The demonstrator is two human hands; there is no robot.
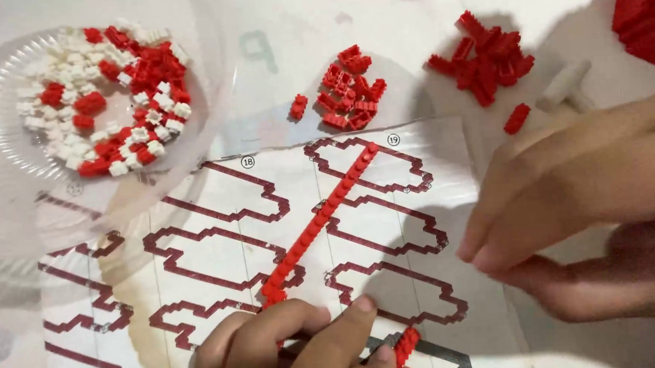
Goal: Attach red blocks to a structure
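Note:
A long thin row of small red bricks (321, 217) lies diagonally across a printed instruction sheet (218, 203) with red outline diagrams. My left hand (283, 348), at the bottom centre, pinches the near end of this row against the sheet. A short red brick piece (406, 346) sits just right of its fingertips. My right hand (563, 188) hovers at the right over the sheet's edge. Its fingers are stretched out to the left with the thumb below, and nothing shows between them.
A clear plastic bowl (9, 146) of red and white bricks stands at the top left. Loose red bricks lie in two piles (349, 87) (484, 59), with single ones (298, 106) (517, 118) nearby. A white piece (566, 85) and a red built block (648, 15) are top right.

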